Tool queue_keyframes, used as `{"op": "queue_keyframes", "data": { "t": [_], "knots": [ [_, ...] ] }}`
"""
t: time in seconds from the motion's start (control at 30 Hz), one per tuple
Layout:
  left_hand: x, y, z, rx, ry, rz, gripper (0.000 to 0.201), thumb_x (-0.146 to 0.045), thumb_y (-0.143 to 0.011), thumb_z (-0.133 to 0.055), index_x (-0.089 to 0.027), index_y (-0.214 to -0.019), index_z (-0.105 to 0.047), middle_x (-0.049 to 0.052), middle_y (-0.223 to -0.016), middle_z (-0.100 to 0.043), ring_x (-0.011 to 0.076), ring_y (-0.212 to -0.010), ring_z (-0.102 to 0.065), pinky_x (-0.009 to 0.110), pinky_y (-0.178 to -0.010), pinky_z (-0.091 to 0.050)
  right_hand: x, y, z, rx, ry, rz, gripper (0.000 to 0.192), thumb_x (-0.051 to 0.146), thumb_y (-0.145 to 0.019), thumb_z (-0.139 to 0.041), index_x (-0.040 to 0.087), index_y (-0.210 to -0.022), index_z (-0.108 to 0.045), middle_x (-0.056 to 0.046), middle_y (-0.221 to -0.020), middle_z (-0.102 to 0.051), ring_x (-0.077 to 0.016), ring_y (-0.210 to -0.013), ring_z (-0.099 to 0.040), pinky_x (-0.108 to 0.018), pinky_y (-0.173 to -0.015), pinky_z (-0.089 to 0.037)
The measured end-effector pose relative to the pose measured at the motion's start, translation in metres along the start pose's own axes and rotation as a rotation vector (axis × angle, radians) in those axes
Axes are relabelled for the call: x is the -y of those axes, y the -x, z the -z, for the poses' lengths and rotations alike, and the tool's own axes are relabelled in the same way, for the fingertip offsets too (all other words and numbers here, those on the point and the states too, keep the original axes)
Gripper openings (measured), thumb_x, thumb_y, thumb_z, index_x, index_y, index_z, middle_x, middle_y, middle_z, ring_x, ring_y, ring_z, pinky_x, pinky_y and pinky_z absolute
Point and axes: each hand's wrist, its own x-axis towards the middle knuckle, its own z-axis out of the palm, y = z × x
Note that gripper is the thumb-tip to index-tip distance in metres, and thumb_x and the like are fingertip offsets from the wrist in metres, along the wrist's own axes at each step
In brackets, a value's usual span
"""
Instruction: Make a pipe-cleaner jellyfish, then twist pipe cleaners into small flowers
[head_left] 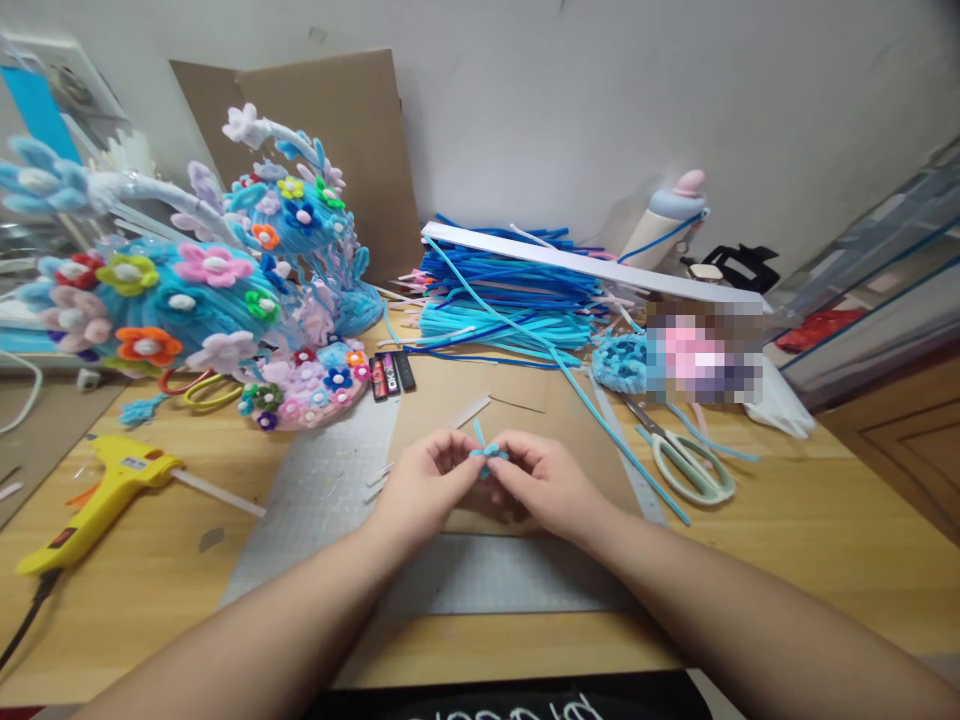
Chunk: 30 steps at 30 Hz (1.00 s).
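Both hands meet over a sheet of brown cardboard (pixel 600 460), pinching a small light-blue pipe cleaner flower (pixel 491 453) between them. My left hand (pixel 435 470) grips its left side with thumb and fingertips. From the right, my right hand (pixel 544 475) pinches the other side the same way. A short light-blue stem end sticks up above the fingers. The fingers hide part of the flower's underside.
A yellow glue gun (pixel 101 490) lies at left, near decorated pipe cleaner flower lamps (pixel 165 290). Behind are bundled blue pipe cleaners (pixel 510 290). Scissors (pixel 686 455) lie at right, beside a long light-blue pipe cleaner (pixel 600 415). A grey cutting mat (pixel 300 500) lies under the cardboard.
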Motion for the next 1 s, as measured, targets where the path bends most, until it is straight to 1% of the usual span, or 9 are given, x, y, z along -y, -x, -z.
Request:
{"op": "queue_keyframes", "data": {
  "t": [0.13, 0.23, 0.3, 0.4, 0.57, 0.7, 0.77, 0.83, 1.0],
  "knots": [
    [-0.0004, -0.0025, 0.0025, 0.080, 0.052, 0.022, 0.024, -0.033, -0.068, -0.072, -0.015, -0.073, -0.058, -0.002, -0.066, -0.060, 0.0096, -0.061, -0.057, 0.023, -0.064, -0.044, -0.0008, -0.0024, 0.0000, 0.001, -0.101, -0.002, 0.016, 0.030, -0.079, -0.054, 0.017, -0.070, -0.056, 0.002, -0.061, -0.058, -0.0079, -0.049, -0.052, -0.020, -0.048, -0.041],
    [0.0001, -0.0026, 0.0038, 0.118, 0.089, 0.023, 0.024, -0.034, -0.068, -0.072, -0.015, -0.075, -0.059, -0.002, -0.065, -0.060, 0.0092, -0.061, -0.056, 0.022, -0.064, -0.044, -0.0015, -0.0035, 0.0000, 0.004, -0.179, -0.019, 0.017, 0.031, -0.078, -0.055, 0.017, -0.070, -0.057, 0.002, -0.062, -0.059, -0.0073, -0.048, -0.053, -0.020, -0.048, -0.041],
    [0.0006, -0.0018, 0.0037, 0.115, 0.105, 0.027, 0.024, -0.034, -0.069, -0.072, -0.014, -0.075, -0.060, -0.002, -0.064, -0.060, 0.0088, -0.060, -0.056, 0.022, -0.064, -0.043, -0.0022, -0.0036, -0.0004, -0.004, -0.212, -0.032, 0.017, 0.032, -0.077, -0.056, 0.017, -0.070, -0.056, 0.003, -0.060, -0.059, -0.0069, -0.047, -0.052, -0.019, -0.047, -0.040],
    [0.0016, -0.0001, 0.0025, 0.075, 0.093, 0.031, 0.022, -0.031, -0.068, -0.073, -0.014, -0.073, -0.060, -0.002, -0.063, -0.061, 0.0081, -0.059, -0.056, 0.021, -0.062, -0.043, -0.0034, -0.0033, -0.0016, -0.017, -0.226, -0.047, 0.017, 0.032, -0.076, -0.056, 0.017, -0.069, -0.056, 0.004, -0.058, -0.058, -0.0065, -0.045, -0.051, -0.019, -0.046, -0.039],
    [0.0019, 0.0016, -0.0007, 0.011, 0.059, 0.053, 0.018, -0.027, -0.067, -0.073, -0.014, -0.072, -0.061, -0.002, -0.064, -0.064, 0.0084, -0.059, -0.058, 0.020, -0.061, -0.045, -0.0045, -0.0031, -0.0036, -0.053, -0.147, -0.057, 0.014, 0.028, -0.075, -0.054, 0.017, -0.068, -0.055, 0.004, -0.058, -0.058, -0.0064, -0.043, -0.050, -0.019, -0.044, -0.038],
    [-0.0001, 0.0009, -0.0010, 0.006, 0.111, 0.079, 0.020, -0.030, -0.068, -0.072, -0.013, -0.074, -0.063, 0.000, -0.065, -0.065, 0.0100, -0.061, -0.061, 0.023, -0.066, -0.048, -0.0048, -0.0029, -0.0026, -0.097, -0.056, -0.060, 0.012, 0.027, -0.076, -0.053, 0.018, -0.069, -0.054, 0.005, -0.053, -0.054, -0.0075, -0.042, -0.048, -0.019, -0.043, -0.038],
    [-0.0010, 0.0002, -0.0001, -0.040, 0.164, 0.098, 0.021, -0.032, -0.070, -0.070, -0.014, -0.077, -0.063, -0.001, -0.065, -0.065, 0.0099, -0.060, -0.060, 0.025, -0.066, -0.049, -0.0048, -0.0028, -0.0013, -0.116, -0.020, -0.059, 0.011, 0.027, -0.077, -0.052, 0.018, -0.071, -0.053, 0.005, -0.052, -0.052, -0.0083, -0.043, -0.048, -0.020, -0.044, -0.039],
    [-0.0014, -0.0007, 0.0009, -0.075, 0.171, 0.107, 0.022, -0.033, -0.070, -0.070, -0.014, -0.078, -0.062, -0.001, -0.065, -0.064, 0.0100, -0.058, -0.060, 0.025, -0.065, -0.049, -0.0043, -0.0025, -0.0004, -0.125, 0.022, -0.056, 0.010, 0.027, -0.078, -0.051, 0.019, -0.072, -0.052, 0.005, -0.051, -0.051, -0.0087, -0.043, -0.047, -0.021, -0.045, -0.038],
    [0.0009, -0.0022, 0.0020, -0.017, -0.038, 0.051, 0.020, -0.032, -0.070, -0.068, -0.014, -0.070, -0.059, -0.001, -0.058, -0.060, 0.0100, -0.054, -0.056, 0.024, -0.060, -0.046, -0.0004, -0.0007, -0.0013, -0.087, 0.129, 0.003, 0.013, 0.024, -0.079, -0.049, 0.019, -0.068, -0.052, 0.005, -0.049, -0.050, -0.0090, -0.044, -0.045, -0.021, -0.045, -0.035]
  ]
}}
